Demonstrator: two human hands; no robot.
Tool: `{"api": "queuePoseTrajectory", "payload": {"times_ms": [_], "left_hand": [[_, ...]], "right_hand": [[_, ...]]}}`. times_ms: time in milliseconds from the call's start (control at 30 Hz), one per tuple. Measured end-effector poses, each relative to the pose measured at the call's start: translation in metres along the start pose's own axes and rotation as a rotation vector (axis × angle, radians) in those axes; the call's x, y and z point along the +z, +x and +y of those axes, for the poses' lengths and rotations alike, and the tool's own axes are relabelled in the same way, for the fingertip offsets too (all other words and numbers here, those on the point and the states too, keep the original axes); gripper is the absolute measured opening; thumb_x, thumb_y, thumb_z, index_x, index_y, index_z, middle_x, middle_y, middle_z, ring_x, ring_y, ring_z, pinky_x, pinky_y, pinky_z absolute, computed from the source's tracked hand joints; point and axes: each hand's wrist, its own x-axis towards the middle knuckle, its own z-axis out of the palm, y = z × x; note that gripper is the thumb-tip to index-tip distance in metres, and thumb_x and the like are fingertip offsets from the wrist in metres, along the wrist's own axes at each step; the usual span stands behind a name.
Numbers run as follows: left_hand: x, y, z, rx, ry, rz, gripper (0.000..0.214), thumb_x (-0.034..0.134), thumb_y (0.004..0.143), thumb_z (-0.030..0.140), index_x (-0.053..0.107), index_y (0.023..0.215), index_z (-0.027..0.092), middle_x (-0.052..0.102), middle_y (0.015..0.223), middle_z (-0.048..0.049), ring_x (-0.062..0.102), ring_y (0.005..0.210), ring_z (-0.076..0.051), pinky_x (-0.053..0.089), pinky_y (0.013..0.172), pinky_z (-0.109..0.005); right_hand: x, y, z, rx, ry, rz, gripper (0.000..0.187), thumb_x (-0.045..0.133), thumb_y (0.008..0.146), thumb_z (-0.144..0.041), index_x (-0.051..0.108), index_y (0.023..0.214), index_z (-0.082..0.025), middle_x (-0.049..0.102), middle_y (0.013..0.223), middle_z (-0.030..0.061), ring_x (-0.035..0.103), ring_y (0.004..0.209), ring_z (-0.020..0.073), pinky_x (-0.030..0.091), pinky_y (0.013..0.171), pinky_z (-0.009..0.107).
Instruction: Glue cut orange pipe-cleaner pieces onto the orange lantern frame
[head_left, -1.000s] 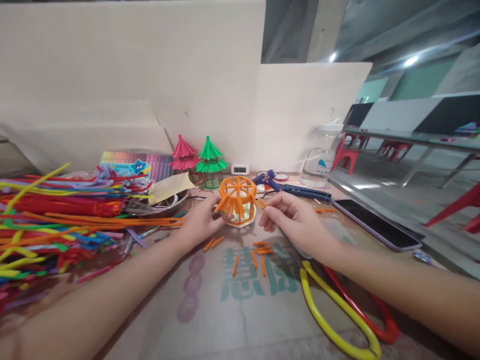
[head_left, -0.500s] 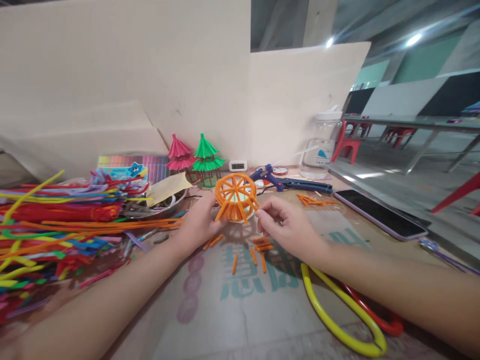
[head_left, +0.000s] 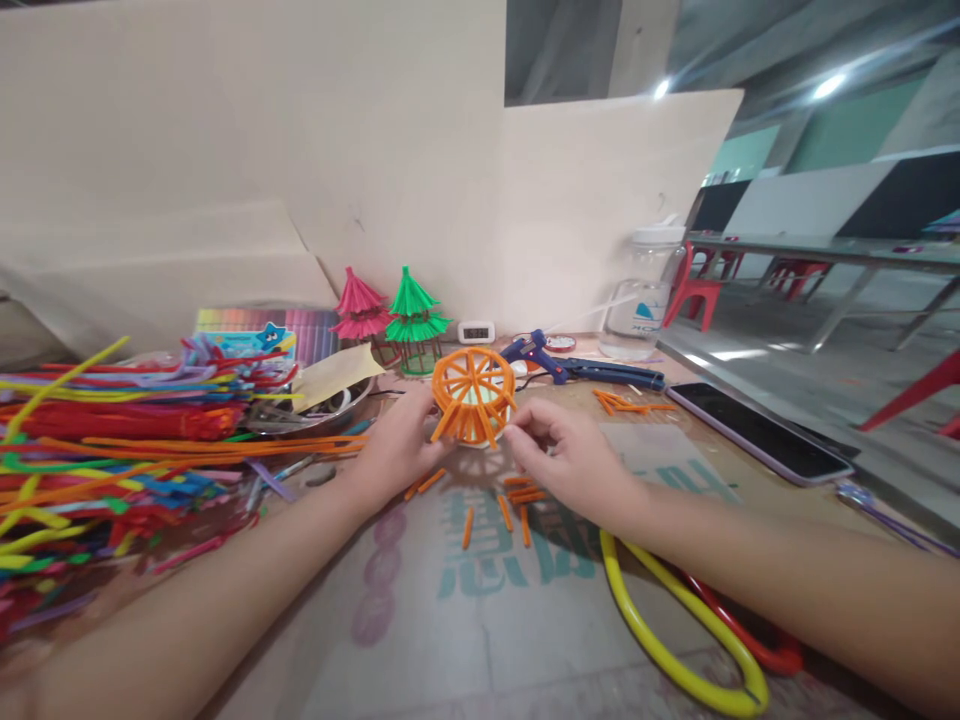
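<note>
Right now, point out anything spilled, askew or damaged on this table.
Nothing looks clearly spilled or damaged. The orange openwork frame appears tilted toward the viewer, but the left hand holds it. The pipe cleaners at left look messiest, sticking out at mixed angles.

Clockwise around the model (head_left: 472,379): clock (head_left: 476,331) at twelve, behind; glue gun (head_left: 541,357) and, farther off, bottle (head_left: 637,325) at two; phone (head_left: 757,430) at three; right hand (head_left: 566,455) at four; sticks (head_left: 505,513) at six, on the sheet (head_left: 420,640); left hand (head_left: 401,440) at eight; pipe cleaners (head_left: 135,411) at nine; towers (head_left: 414,326) past ten.
</note>
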Motion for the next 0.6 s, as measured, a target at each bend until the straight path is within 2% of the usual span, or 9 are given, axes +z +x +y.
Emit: {"api": "queuePoseTrajectory", "payload": {"times_ms": [267,433,600], "left_hand": [[-0.0007,-0.0021,-0.0002,-0.019,-0.022,-0.008,0.025,0.062,0.081,0.026,0.061,0.105,0.021,0.064,0.122,-0.0075,0.059,0.113,-0.027,0.046,0.097,-0.040],[-0.0010,-0.0017,-0.0004,-0.002,-0.020,-0.012,0.036,0.061,0.082,0.026,0.058,0.118,0.021,0.062,0.124,-0.0097,0.057,0.115,-0.028,0.046,0.098,-0.042],[-0.0018,-0.0018,0.0008,-0.009,-0.001,-0.014,0.037,0.061,0.081,0.026,0.060,0.118,0.021,0.064,0.120,-0.0094,0.060,0.109,-0.027,0.048,0.094,-0.040]], "right_hand": [[0.0005,0.0002,0.0010,0.018,0.017,-0.045,0.015,0.050,0.091,-0.028,0.059,0.081,-0.021,0.060,0.066,-0.0023,0.055,0.058,0.0120,0.042,0.055,0.023],[-0.0009,-0.0005,-0.0029,0.063,0.001,-0.092,0.031,0.044,0.096,-0.035,0.056,0.071,-0.020,0.056,0.061,-0.0020,0.054,0.057,0.0126,0.040,0.055,0.024],[0.0008,0.0005,-0.0041,0.106,0.059,-0.127,0.029,0.045,0.095,-0.035,0.056,0.072,-0.020,0.057,0.062,-0.0026,0.053,0.056,0.0123,0.040,0.054,0.023]]}}
